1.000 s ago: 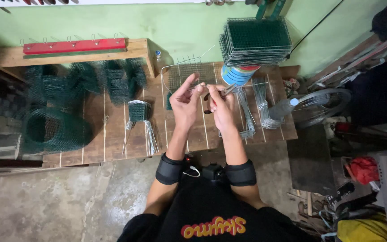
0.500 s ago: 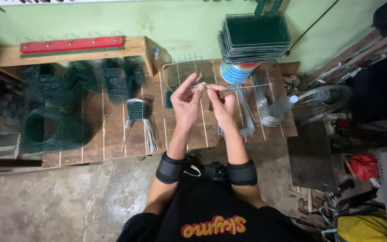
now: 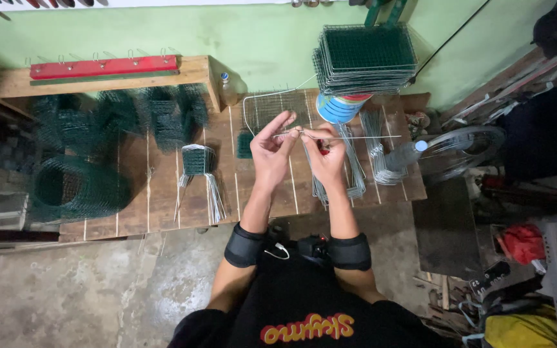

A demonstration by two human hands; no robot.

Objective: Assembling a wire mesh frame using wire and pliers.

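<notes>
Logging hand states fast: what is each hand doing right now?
Left hand: fingertips pinched on the thin wire.
Right hand: closed on the same wire, beside the left.

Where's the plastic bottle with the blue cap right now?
In the head view, the plastic bottle lies on its side at the right end of the wooden workbench, beside bent wire pieces, right of the right hand.

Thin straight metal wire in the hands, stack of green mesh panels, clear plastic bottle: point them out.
thin straight metal wire [image 3: 369,136], head view, free right stretch.
stack of green mesh panels [image 3: 367,51], head view, top panel.
clear plastic bottle [image 3: 228,91], head view, body.
</notes>
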